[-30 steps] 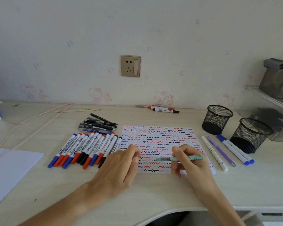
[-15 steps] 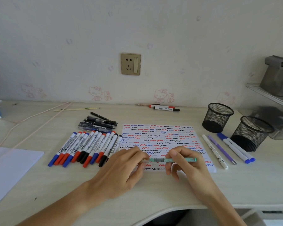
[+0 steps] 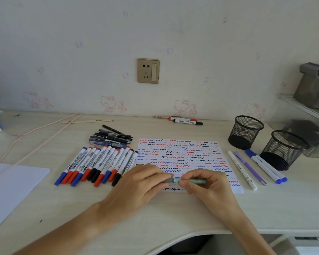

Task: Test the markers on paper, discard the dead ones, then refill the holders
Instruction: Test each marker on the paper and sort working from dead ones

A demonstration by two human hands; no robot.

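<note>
A sheet of paper covered in red, blue and black squiggles lies mid-desk. Over its near edge I hold a green pen level: my right hand pinches its barrel, and my left hand pinches its left end, where the cap sits. A row of several whiteboard markers with blue, red and black caps lies left of the paper. Behind them sits a pile of dark pens. Two black mesh holders stand at the right, both looking empty.
Several white, purple and blue pens lie between the paper and the holders. Three markers lie by the wall. A blank sheet and a pink cable are at the left. A clear shelf stands far right.
My right hand lifted the green pen off the paper and turned it level. My left hand came over from the paper and took hold of its left end.
</note>
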